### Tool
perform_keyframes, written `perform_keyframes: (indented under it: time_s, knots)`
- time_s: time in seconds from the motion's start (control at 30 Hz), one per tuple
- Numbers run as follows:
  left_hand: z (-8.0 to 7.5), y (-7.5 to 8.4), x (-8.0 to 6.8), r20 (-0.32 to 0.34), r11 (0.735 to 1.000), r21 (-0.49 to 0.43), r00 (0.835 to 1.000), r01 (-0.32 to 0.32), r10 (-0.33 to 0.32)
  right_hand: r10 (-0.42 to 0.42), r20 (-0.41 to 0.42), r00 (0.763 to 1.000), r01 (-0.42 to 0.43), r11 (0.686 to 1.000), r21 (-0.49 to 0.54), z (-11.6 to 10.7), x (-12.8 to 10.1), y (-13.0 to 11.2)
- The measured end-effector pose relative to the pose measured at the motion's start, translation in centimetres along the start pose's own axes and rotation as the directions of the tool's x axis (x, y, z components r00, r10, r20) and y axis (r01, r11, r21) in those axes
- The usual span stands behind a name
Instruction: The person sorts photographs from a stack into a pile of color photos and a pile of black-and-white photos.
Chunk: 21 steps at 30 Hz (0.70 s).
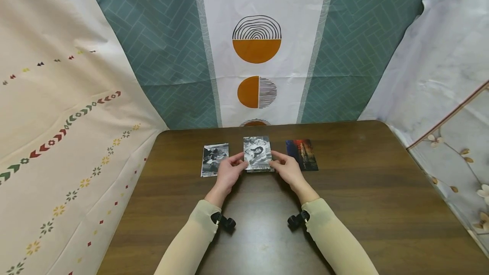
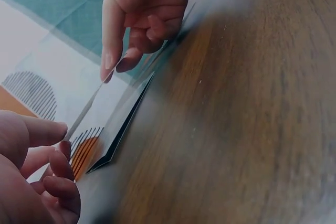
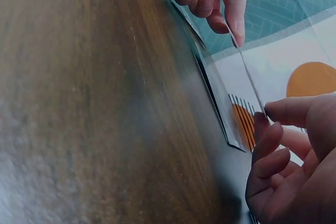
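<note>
The middle photo, at twelve o'clock on the table, is pinched by its side edges between left hand and right hand, lifted off a stack beneath, presumably for handling without smudging.

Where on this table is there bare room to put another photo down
Bare wood lies right of the colour photo toward the table edge, left of the left black-and-white photo, and near the forearms. The middle is crowded: left hand and right hand hold the centre photo.

Three photos in a row on table (far edge), middle photo between hands
</note>
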<state>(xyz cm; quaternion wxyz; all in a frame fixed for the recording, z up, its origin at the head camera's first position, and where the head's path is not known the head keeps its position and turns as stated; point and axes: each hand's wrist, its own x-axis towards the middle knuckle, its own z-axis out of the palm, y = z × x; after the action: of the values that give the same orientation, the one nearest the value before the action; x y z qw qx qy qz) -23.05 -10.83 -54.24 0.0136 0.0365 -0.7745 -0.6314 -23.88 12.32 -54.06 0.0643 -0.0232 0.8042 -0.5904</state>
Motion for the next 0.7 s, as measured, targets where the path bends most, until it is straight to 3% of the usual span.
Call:
perform_keyframes:
  time_s: [0.4, 0.7]
  knots:
    - [1.0, 0.0, 0.2, -0.006, 0.989, 0.145, 1.000, 0.018, -0.017, 0.027, -0.049, 0.998, -0.036, 0.983, -0.178, 0.2, 0.1, 0.1]
    - [1.4, -0.4, 0.5, 0.030, 0.960, 0.279, 0.999, 0.013, -0.022, 0.005, -0.089, 0.996, -0.032, 0.953, -0.303, 0.5, 0.2, -0.2]
